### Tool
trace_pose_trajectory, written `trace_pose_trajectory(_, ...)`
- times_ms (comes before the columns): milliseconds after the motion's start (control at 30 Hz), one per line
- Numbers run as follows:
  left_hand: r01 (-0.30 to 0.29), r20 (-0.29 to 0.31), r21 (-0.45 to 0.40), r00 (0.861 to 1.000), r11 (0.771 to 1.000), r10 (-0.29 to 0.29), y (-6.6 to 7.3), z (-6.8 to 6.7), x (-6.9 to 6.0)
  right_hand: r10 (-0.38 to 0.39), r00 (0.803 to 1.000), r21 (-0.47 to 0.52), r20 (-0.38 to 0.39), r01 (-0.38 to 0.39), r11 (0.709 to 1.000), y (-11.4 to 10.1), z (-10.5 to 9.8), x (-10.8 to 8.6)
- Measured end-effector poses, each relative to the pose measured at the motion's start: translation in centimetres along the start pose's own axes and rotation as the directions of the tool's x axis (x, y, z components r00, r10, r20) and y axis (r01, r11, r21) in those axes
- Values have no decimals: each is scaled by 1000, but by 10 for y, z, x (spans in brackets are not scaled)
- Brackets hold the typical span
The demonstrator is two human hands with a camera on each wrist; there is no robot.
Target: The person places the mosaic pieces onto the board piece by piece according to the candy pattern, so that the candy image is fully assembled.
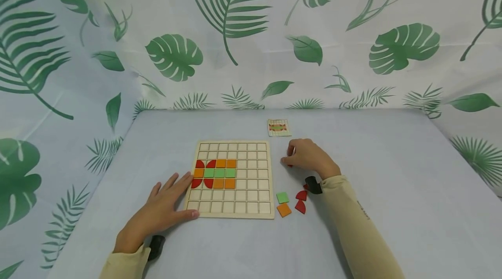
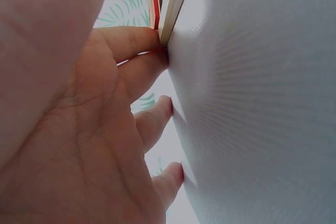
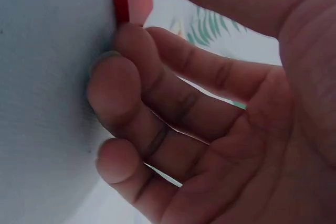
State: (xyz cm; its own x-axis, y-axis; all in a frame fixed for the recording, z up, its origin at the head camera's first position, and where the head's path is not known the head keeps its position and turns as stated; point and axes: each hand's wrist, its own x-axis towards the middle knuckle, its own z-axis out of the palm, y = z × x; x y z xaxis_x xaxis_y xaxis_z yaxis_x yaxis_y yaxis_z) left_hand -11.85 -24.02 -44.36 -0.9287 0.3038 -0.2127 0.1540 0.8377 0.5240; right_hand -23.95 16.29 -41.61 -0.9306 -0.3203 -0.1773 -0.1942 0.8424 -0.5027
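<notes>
On the table lies a wooden grid board [image 1: 252,178]. Red quarter-circle tiles [image 1: 196,182] and orange and green square tiles [image 1: 219,173] fill part of its left half. My left hand [image 1: 162,205] rests spread at the board's left edge; in the left wrist view its fingertips [image 2: 149,38] touch the board's side [image 2: 177,3]. Right of the board, my right hand [image 1: 307,157] holds a red tile [image 3: 137,2] low over the table, fingers curled. The tile shows beside the fingertips in the right wrist view; its full outline and the thumb's contact are hidden.
Loose red quarter-circle tiles [image 1: 300,206], a green square [image 1: 282,197] and an orange square [image 1: 284,209] lie right of the board, near my right wrist. A small pattern card [image 1: 279,127] lies behind the board. Leaf-print cloth [image 1: 251,74] hangs around the table.
</notes>
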Motion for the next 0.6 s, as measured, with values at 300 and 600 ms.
trace_pose_trajectory(300,12,-1,-7,1000,1000,-12,0,0,-1,23,1000,-48,11,-22,999,0,5,2)
trace_pose_trajectory(600,10,6,-7,1000,1000,-10,0,0,0,19,999,-18,38,-18,1000,-3,-3,-1)
